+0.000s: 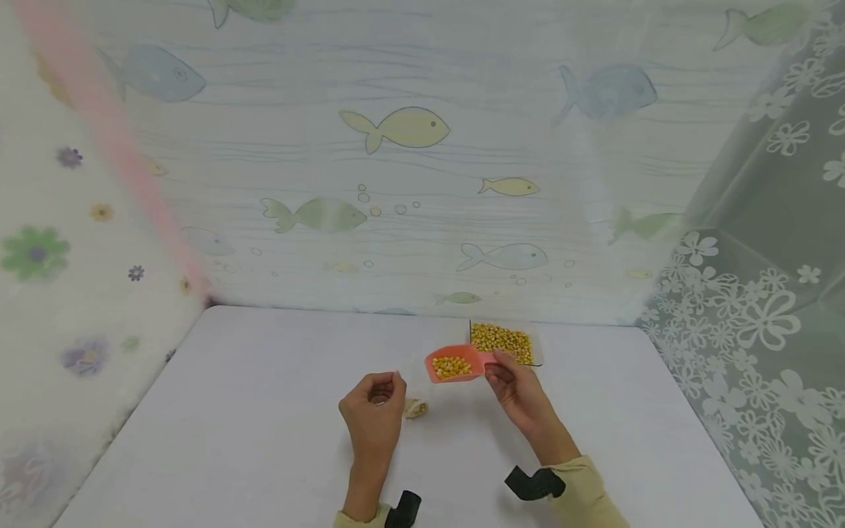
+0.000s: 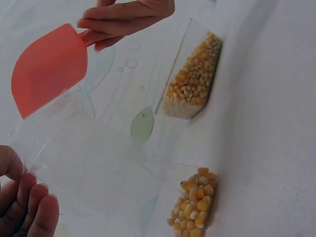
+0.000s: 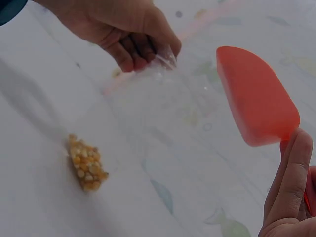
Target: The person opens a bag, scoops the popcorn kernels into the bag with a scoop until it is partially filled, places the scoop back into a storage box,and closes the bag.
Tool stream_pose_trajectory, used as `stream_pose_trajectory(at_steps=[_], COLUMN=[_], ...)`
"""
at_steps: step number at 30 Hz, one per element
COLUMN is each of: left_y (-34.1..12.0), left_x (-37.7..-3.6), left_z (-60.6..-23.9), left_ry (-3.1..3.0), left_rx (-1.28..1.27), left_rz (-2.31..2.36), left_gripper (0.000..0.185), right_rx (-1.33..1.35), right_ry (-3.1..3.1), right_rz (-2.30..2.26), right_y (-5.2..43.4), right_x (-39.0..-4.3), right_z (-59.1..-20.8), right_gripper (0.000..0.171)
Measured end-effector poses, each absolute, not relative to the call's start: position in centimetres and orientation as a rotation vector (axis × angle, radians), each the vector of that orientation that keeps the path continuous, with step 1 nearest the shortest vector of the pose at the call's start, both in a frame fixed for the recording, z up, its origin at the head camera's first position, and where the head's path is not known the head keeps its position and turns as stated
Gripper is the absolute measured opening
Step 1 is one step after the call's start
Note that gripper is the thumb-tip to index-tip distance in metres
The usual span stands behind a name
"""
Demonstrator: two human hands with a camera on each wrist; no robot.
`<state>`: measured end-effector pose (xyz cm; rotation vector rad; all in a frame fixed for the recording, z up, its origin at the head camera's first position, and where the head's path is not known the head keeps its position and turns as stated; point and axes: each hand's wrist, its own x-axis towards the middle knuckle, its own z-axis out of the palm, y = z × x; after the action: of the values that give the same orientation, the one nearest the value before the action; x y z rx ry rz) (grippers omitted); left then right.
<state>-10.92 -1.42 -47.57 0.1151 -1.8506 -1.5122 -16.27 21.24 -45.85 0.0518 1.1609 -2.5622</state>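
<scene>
My left hand [image 1: 374, 411] pinches the top edge of a clear plastic bag [image 2: 94, 163], thumb against fingers. Corn kernels [image 2: 195, 205] lie in the bottom of the bag, close to the table. My right hand [image 1: 524, 396] grips the handle of a red-orange scoop [image 1: 455, 364], which carries a load of yellow kernels in the head view. The scoop is held up beside the bag's mouth, to the right of the left hand. In both wrist views only the underside of the scoop shows, so its load is hidden there.
Behind the right hand, a clear rectangular container [image 2: 190, 74] of corn kernels stands at the back of the white table [image 1: 264, 411]. A fish-printed sheet [image 1: 409, 220] hangs behind the table, with patterned cloths at both sides.
</scene>
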Motion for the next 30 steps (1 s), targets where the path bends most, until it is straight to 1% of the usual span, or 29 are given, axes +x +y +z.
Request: stream_pose_trajectory(at_steps=[3, 8, 19, 27, 30], left_y=[-1.4, -1.3, -0.9, -0.4, -0.4], left_x=[-10.9, -10.8, -10.9, -9.7, -9.4], left_z=[-47.6, -47.5, -47.2, -44.6, -44.1], left_ry=[-1.852, -1.852, -1.864, -1.861, -1.866], left_rx=[0.109, 0.107, 0.1, 0.077, 0.07], left_rz=[-1.515, -1.517, -1.5, -1.484, -1.481], left_gripper=[0.005, 0.011, 0.011, 0.011, 0.011], right_rx=[0.063, 0.083, 0.174, 0.2, 0.211], right_ry=[1.166, 1.184, 1.413, 1.646, 1.719], right_rz=[-2.541, -2.516, -2.514, -2.458, -2.439], right_y=[20.8, 20.3, 19.1, 18.6, 18.3], right_x=[-16.1, -15.9, -15.4, -15.0, -14.8], right_z=[-46.0, -46.5, -46.8, -46.4, -46.1], right_gripper=[0.035, 0.032, 0.03, 0.023, 0.021])
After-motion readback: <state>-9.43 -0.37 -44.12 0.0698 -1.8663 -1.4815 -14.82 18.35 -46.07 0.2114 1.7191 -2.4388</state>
